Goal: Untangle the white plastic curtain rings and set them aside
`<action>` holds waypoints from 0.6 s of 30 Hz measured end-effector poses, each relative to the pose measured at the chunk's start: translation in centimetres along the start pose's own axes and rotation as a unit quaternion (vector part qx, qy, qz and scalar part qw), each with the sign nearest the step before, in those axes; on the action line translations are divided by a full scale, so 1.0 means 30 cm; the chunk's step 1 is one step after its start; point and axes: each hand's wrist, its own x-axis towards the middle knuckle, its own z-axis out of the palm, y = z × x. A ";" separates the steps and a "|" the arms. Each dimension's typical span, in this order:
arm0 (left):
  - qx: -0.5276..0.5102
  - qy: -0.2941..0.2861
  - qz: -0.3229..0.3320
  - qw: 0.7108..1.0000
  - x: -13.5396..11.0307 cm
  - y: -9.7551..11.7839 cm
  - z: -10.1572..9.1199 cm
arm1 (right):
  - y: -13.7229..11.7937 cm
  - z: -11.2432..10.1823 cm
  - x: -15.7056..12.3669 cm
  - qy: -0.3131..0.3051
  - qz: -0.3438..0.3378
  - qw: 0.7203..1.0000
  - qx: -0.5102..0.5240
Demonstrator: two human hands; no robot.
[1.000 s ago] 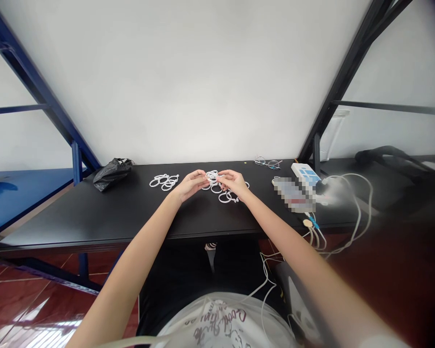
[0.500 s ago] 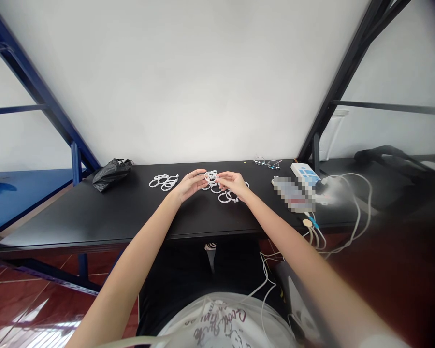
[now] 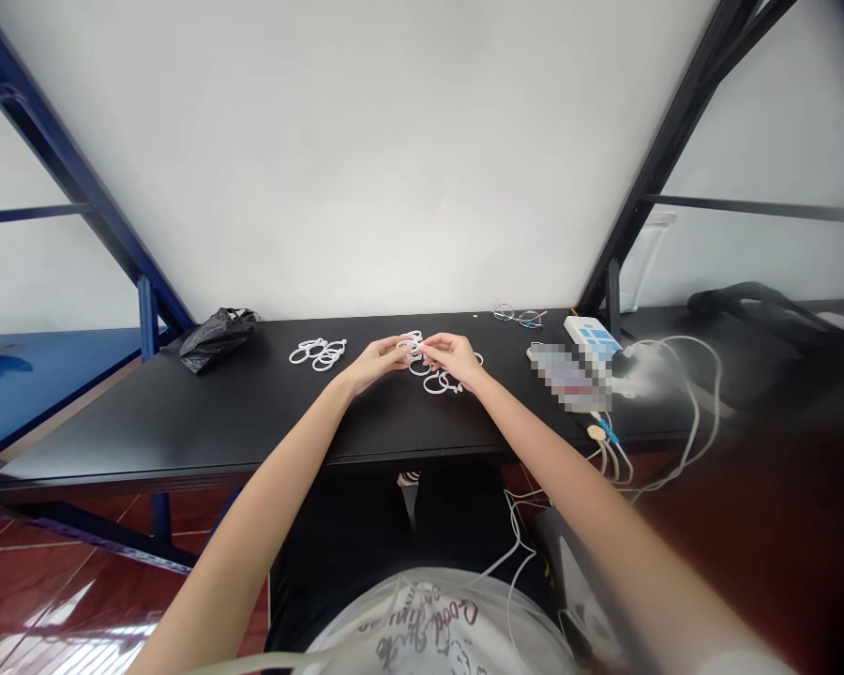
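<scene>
Midway along the surface, nearer its back edge, the left hand and right hand each have their grip pinched on white rings, whose number the fingers partly hide.

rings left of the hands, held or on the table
On the black table: the white rings lie there, bare surface between them and the left hand.

Overlapping thin white rings in a pinched bunch, similar loops flat on black tabletop
</scene>
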 end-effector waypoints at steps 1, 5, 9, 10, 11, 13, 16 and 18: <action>0.018 -0.001 0.005 1.000 0.000 -0.002 0.003 | 0.001 -0.001 0.000 -0.003 0.001 1.000 0.001; 0.069 -0.003 0.024 0.997 0.001 -0.008 0.007 | 0.008 -0.007 0.003 -0.011 0.005 1.000 0.011; 0.086 -0.019 0.033 0.996 0.002 -0.007 0.002 | 0.013 -0.012 0.007 -0.015 0.009 0.999 0.026; 0.087 -0.022 0.034 0.995 0.002 -0.009 0.001 | 0.014 -0.012 0.007 -0.017 0.010 0.999 0.030; 0.086 -0.023 0.035 0.995 0.003 -0.010 0.001 | 0.015 -0.013 0.008 -0.018 0.011 0.999 0.033; 0.082 -0.022 0.037 0.996 0.004 -0.015 0.001 | 0.017 -0.014 0.009 -0.019 0.012 0.999 0.040; 0.078 -0.020 0.040 0.996 0.007 -0.022 0.005 | 0.019 -0.014 0.011 -0.016 0.014 0.999 0.048; 0.081 -0.020 0.043 0.996 0.008 -0.023 0.008 | 0.019 -0.012 0.011 -0.011 0.015 0.999 0.050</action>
